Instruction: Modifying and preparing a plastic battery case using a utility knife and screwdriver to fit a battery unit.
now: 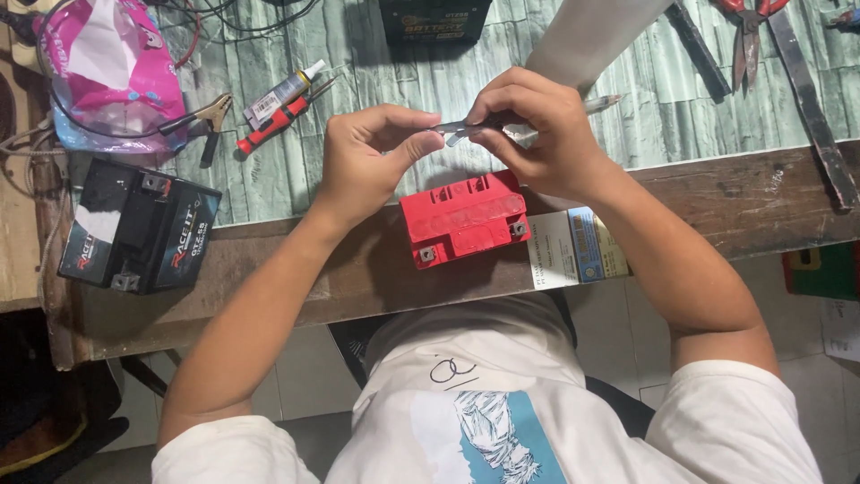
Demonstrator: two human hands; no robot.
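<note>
Green plank-print bench point(430, 90) w/ worn wood edge; tiled floor point(305, 367) below.

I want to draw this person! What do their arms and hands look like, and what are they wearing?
Both arms are bare from the short white T-shirt sleeves down. The left hand and right hand have no gloves, rings or watch showing. The shirt front carries a blue-and-white drawing.

Left hand point(367, 161) and right hand point(537, 134) pinch a thin clear strip point(457, 130) above a red battery point(464, 220) on the tabletop point(717, 197).
</note>
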